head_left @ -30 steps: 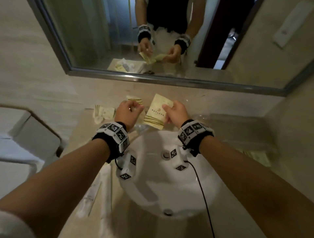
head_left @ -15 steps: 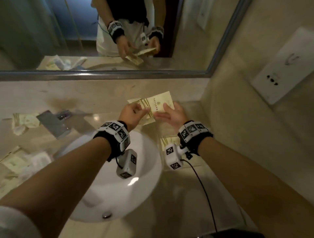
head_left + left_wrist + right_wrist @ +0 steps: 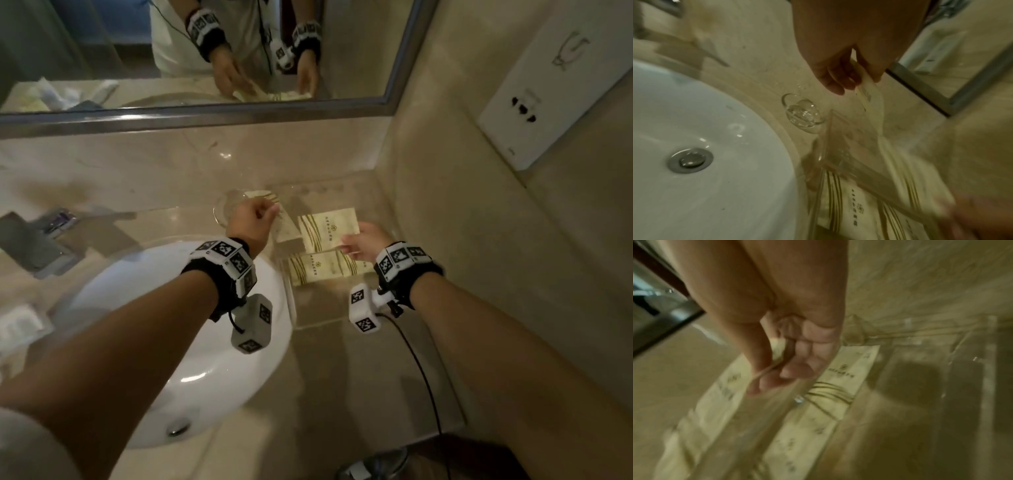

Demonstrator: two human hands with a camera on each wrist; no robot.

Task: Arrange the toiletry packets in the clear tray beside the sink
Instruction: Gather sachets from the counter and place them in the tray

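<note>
Two packets were mid-placement: your left hand (image 3: 251,222) pinched one packet (image 3: 872,104), your right hand (image 3: 364,241) another (image 3: 327,228), both above the clear tray (image 3: 294,310) on the bench. Next, you needed to lay them flat beside the packet already inside (image 3: 320,269).

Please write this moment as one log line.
left hand: pinching cream paper packet | right hand: holding striped cream packet above clear plastic tray | packets in tray: one visible

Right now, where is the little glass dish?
Head view: the glass dish sits on the counter behind the sink, beside the clear tray, partly behind the left hand.
</note>
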